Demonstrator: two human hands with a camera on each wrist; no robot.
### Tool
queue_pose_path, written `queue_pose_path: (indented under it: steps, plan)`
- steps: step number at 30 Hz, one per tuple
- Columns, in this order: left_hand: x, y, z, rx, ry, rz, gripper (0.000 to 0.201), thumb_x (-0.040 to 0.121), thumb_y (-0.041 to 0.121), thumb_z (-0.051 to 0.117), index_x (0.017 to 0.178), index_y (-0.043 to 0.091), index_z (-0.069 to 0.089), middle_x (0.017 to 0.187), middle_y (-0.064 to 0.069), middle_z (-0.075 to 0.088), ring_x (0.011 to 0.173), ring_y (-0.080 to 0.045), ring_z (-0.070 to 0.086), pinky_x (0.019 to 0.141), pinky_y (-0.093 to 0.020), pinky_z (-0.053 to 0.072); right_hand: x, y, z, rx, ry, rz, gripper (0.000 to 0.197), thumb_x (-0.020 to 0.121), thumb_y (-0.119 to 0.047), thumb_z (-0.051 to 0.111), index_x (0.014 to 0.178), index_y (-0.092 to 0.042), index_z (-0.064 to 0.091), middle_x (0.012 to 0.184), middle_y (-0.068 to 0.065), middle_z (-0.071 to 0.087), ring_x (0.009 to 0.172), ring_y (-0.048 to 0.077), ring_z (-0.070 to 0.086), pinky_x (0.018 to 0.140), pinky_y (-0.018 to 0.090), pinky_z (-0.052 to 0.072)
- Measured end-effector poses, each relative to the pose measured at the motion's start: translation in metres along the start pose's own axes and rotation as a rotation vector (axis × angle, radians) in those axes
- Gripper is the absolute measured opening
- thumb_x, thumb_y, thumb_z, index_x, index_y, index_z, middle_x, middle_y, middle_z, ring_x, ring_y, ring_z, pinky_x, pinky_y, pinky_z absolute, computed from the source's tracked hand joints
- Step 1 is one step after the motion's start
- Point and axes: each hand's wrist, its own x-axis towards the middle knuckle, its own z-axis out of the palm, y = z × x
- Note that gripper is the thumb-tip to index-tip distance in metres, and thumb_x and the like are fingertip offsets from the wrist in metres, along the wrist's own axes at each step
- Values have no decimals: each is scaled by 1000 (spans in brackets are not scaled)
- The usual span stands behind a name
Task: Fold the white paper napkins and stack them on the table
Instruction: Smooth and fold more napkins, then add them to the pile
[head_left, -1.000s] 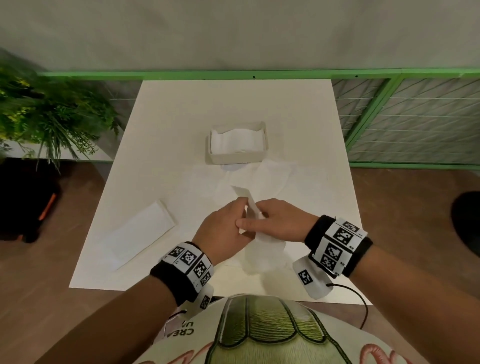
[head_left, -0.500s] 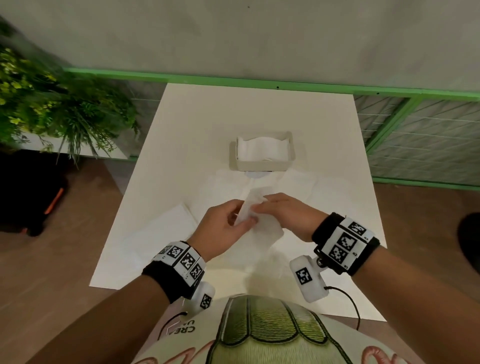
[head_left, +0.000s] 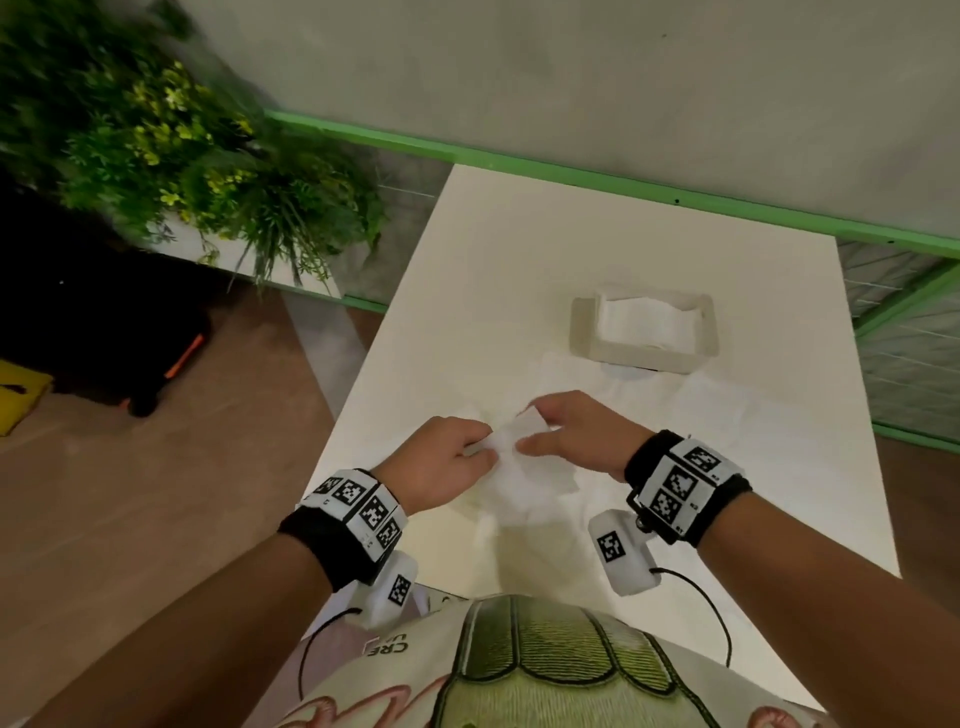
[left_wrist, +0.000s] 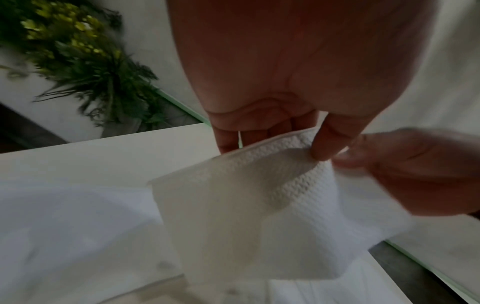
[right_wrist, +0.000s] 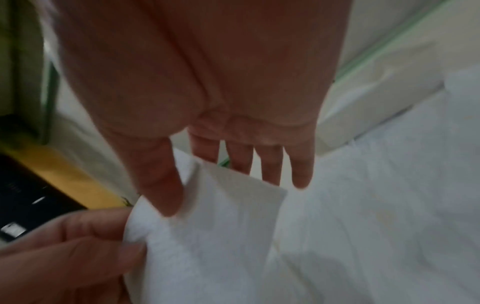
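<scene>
Black wristbands (head_left: 691, 488) with white tag-marked blocks, white wrist cameras (head_left: 621, 553) on black cables, green-printed cream shirt (head_left: 519, 670)

Napkin box (head_left: 587, 332) on table (head_left: 519, 249) (plant (head_left: 208, 171) to its left).

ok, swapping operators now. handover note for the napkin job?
Left hand pinches the napkin at its top edge; right hand pinches the same edge beside it. The napkin hangs above the near part of the table, fold unfinished.
Box with more napkins sits at mid-table.
Unfolded sheets lie between box and hands.
No finished stack shows in these views.
Left: finish this fold, set it down, fold the rest.
</scene>
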Motion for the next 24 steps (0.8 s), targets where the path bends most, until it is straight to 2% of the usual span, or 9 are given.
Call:
queue_pose_path:
  steps: [3, 7, 10, 12, 14, 17, 18, 21, 24]
  plan:
    - [-12, -25, -17, -51, -3, -94, 17, 75, 30, 63, 87, 20, 67, 81, 4, 71, 74, -18, 66, 69, -33, 52, 26, 10, 17, 209, 59, 85, 17, 91, -14, 70, 107, -9, 73, 107, 11, 75, 99, 30, 72, 93, 47, 57]
    - [-31, -69, -45, -64, 59, -219, 28, 67, 26, 68, 94, 22, 70, 92, -1, 74, 86, -20, 71, 77, -36, 56, 51, 22, 40, 359, 175, 217, 30, 88, -27, 72, 109, -5, 66, 113, 8, 71, 99, 28, 68, 87, 41, 56]
    - [-40, -99, -54, -81, 128, -301, 21, 77, 16, 77, 97, 16, 69, 95, -4, 73, 87, -23, 70, 76, -37, 56, 57, 19, 58, 260, 27, 281, 13, 90, -20, 73, 96, -13, 64, 96, 5, 70, 80, 25, 70, 66, 33, 55]
    - [-41, -113, -55, -98, 155, -337, 20, 83, 8, 76, 101, 15, 68, 98, -5, 72, 87, -23, 69, 72, -32, 55, 59, 17, 69, 161, -60, 296, 12, 91, -13, 69, 102, -13, 66, 98, 6, 72, 73, 24, 73, 58, 28, 53]
    - [-39, -122, -56, -105, 200, -355, 25, 83, 8, 77, 104, 14, 67, 100, -5, 71, 90, -23, 69, 75, -32, 55, 68, 19, 75, 109, -28, 308, 16, 91, -9, 66, 108, -9, 66, 99, 8, 72, 68, 24, 72, 53, 26, 49]
    - [-35, -131, -57, -127, 267, -395, 34, 80, 14, 78, 109, 17, 61, 91, -6, 73, 79, -23, 71, 75, -38, 58, 81, 19, 78, 77, 49, 356, 13, 92, -9, 64, 104, -7, 63, 96, 10, 68, 65, 25, 70, 52, 27, 48]
    - [-33, -134, -55, -137, 274, -417, 34, 82, 13, 77, 111, 17, 59, 86, -7, 72, 72, -22, 70, 72, -35, 57, 82, 19, 79, 34, 62, 364, 7, 91, -11, 64, 96, -10, 60, 93, 9, 67, 64, 25, 70, 52, 27, 48]
    - [-27, -138, -53, -127, 273, -464, 34, 89, 9, 73, 117, 17, 56, 86, -9, 66, 65, -20, 66, 65, -27, 49, 84, 27, 79, -130, 136, 352, 22, 87, -20, 65, 78, -17, 44, 79, 9, 64, 61, 24, 70, 52, 27, 48]
    - [-22, -142, -55, -78, 254, -482, 34, 89, 8, 72, 119, 16, 57, 92, -11, 66, 66, -20, 66, 66, -28, 49, 76, 34, 71, -298, 171, 280, 22, 82, -32, 67, 79, -15, 53, 88, 10, 71, 74, 28, 70, 70, 34, 58]
